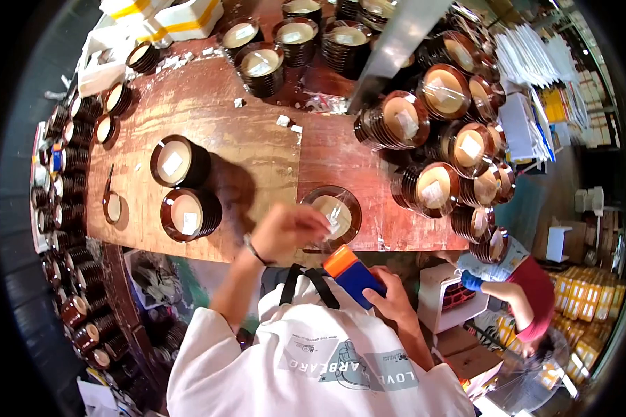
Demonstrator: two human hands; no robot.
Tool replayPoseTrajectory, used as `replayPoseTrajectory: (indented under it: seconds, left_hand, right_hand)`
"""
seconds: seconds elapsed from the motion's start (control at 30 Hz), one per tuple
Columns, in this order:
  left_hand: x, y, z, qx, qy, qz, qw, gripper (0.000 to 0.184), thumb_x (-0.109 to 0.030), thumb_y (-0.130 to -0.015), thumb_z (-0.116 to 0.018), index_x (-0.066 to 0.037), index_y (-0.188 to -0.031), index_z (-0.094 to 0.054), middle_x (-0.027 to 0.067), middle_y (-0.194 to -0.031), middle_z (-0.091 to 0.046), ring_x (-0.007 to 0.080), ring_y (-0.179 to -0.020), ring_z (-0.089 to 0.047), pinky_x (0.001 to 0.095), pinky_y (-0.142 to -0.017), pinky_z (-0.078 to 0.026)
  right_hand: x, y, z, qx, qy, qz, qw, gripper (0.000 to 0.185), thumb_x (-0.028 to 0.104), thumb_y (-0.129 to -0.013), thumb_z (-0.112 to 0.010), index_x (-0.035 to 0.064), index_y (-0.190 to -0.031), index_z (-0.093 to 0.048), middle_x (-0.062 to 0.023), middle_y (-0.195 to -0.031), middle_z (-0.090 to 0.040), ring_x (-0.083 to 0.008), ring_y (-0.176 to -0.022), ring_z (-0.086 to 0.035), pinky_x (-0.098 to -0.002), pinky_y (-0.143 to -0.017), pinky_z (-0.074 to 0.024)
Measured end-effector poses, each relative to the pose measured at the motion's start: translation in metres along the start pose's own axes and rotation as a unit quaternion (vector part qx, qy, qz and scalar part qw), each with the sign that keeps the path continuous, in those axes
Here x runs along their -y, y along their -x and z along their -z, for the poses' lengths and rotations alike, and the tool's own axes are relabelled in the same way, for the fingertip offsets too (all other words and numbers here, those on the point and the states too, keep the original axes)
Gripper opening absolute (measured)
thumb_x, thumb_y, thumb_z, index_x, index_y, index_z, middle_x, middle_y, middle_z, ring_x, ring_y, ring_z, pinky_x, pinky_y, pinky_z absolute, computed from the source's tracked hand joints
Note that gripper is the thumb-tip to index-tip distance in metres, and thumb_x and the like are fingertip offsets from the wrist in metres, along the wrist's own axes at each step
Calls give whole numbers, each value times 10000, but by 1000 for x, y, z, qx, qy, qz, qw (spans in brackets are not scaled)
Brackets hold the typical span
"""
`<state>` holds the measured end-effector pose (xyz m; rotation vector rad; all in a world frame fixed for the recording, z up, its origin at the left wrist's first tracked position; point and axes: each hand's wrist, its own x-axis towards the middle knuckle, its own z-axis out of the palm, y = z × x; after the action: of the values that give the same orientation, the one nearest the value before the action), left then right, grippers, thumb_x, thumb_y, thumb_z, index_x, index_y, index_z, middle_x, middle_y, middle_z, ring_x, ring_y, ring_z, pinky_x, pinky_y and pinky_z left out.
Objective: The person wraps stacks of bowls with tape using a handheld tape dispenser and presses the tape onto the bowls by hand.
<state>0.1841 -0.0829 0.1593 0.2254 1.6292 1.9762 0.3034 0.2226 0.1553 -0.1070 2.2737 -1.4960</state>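
Note:
In my right hand [391, 295] is a blue box with an orange end [355, 276], gripped at its lower part. My left hand [295, 226] hangs over the near table edge with its fingers drawn together; whatever they may hold is too small to make out. Just beyond those fingers lies a dark-rimmed plate [353, 212] with a cream centre and a clear wrapping on it. To the left stand two stacks of dark bowls, the farther one [172, 164] and the nearer one [187, 215], each with a white label on top.
Wrapped bowl stacks [435, 189] crowd the table's right side, with more at the back. A metal post [396, 55] rises at the back. A handled dish [113, 207] lies at the left. A co-worker in a red top [535, 295] bends at the lower right beside a white crate [438, 299].

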Motion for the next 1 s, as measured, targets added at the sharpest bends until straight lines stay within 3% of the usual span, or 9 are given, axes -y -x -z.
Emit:
replayPoseTrajectory:
  seconds: [0.1, 0.13, 0.2, 0.27, 0.37, 0.47, 0.53, 0.63, 1.0]
  left_hand:
    - [-71, -23, 87, -67, 8, -42, 997, 164, 127, -908, -610, 28, -985, -716, 129, -943, -766, 196, -870, -743, 301, -792, -608]
    - [-91, -39, 129, -30, 34, -146, 988, 176, 117, -901, -598, -12, -968, -698, 131, -927, -765, 196, -830, -744, 305, -749, -612]
    - [-124, -59, 178, -229, -57, -116, 965, 117, 37, -854, -655, 5, -964, -680, 117, -931, -739, 206, -842, -723, 331, -792, -605]
    - [-89, -97, 254, -289, -40, -95, 952, 169, 31, -857, -655, -8, -1021, -663, 114, -959, -740, 202, -841, -716, 345, -779, -607]
    - [23, -136, 283, -294, 49, -61, 953, 197, 39, -857, -688, 3, -1042, -631, 128, -904, -738, 191, -752, -711, 317, -666, -582]
    - [181, -141, 241, -359, 150, -15, 921, 260, 69, -858, -679, 34, -1110, -625, 157, -856, -733, 201, -648, -702, 319, -540, -549]
    - [262, -122, 190, -344, 232, 48, 908, 217, 75, -872, -643, 32, -1085, -641, 145, -867, -744, 194, -719, -717, 304, -587, -553]
    - [360, -116, 121, -408, 138, 17, 902, 122, 64, -903, -607, 24, -993, -680, 99, -864, -750, 146, -757, -705, 279, -656, -554]
    - [336, -96, 58, -423, 20, 40, 905, 106, 64, -893, -661, 33, -988, -697, 105, -892, -750, 172, -861, -727, 292, -770, -559]
  right_hand:
    - [22, -12, 36, 65, 11, 4, 998, 499, 341, -800, -763, -74, -1053, -648, -181, -889, -620, -287, -831, -628, -375, -758, -493]
    - [25, -14, 52, 74, -3, -22, 997, 528, 384, -803, -751, -68, -1055, -649, -164, -878, -618, -260, -767, -602, -368, -723, -484]
    - [55, -24, 87, 98, 15, -79, 992, 560, 433, -827, -741, -65, -1064, -643, -108, -805, -612, -178, -713, -579, -348, -671, -477]
    - [91, -42, 107, 108, -16, -134, 985, 581, 474, -901, -705, -72, -1089, -641, -20, -828, -613, -100, -727, -556, -274, -660, -467]
    - [138, -72, 108, 59, -63, -209, 974, 578, 442, -922, -701, -74, -1175, -638, -29, -921, -671, -95, -765, -618, -237, -683, -493]
    - [195, -111, 79, 21, -150, -271, 951, 499, 331, -984, -630, -71, -1277, -601, -65, -997, -717, -98, -801, -665, -233, -736, -521]
    - [215, -134, 69, 70, -163, -349, 920, 467, 314, -1011, -594, -66, -1282, -598, -73, -1030, -717, -100, -806, -665, -241, -732, -521]
    - [240, -169, 25, 77, -60, -405, 909, 494, 361, -1007, -608, -62, -1262, -603, -46, -967, -688, -86, -741, -608, -247, -690, -503]
    - [274, -209, 9, 57, -12, -434, 899, 479, 343, -1028, -591, -65, -1279, -589, -104, -1057, -711, -135, -841, -692, -285, -768, -570]
